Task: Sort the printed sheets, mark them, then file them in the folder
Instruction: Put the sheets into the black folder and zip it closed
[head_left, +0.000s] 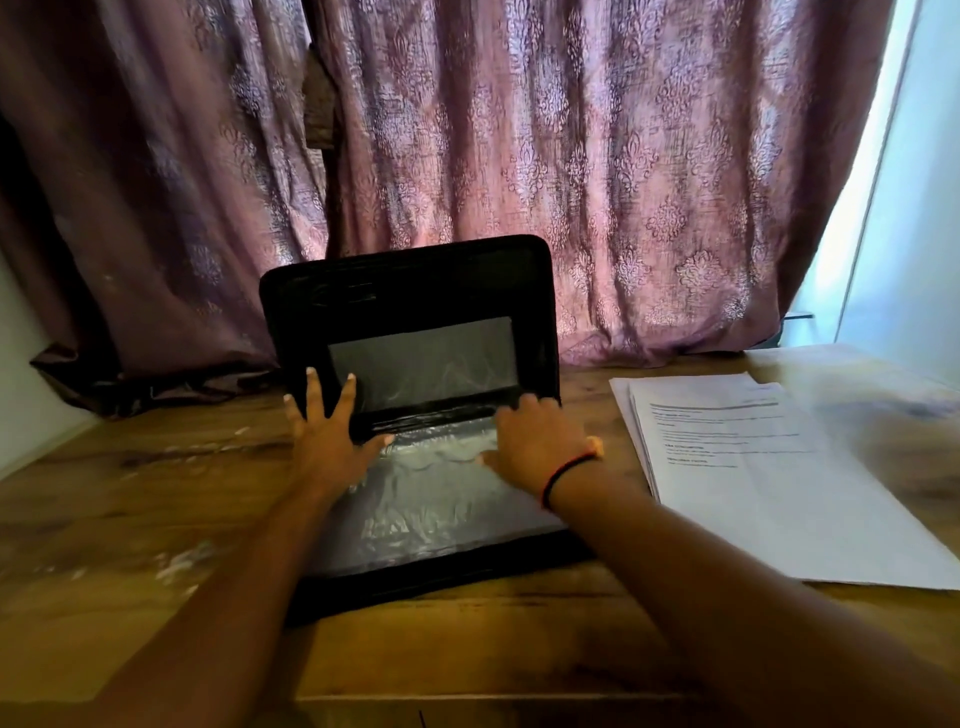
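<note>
- Left hand (332, 441) presses flat, fingers spread, on the folder (415, 291) lid; right hand (540, 441) rests at the hinge, pinching or not I cannot tell.
- Best: brace the lid, open it fully.
- Sleeves (431, 499) under both hands seem empty; sheets (753, 467) lie stacked right of the right hand.

Black folder (410, 291), white printed sheets (753, 467), mauve damask-patterned curtain (597, 156), brown wood-grain table (130, 493)
</note>
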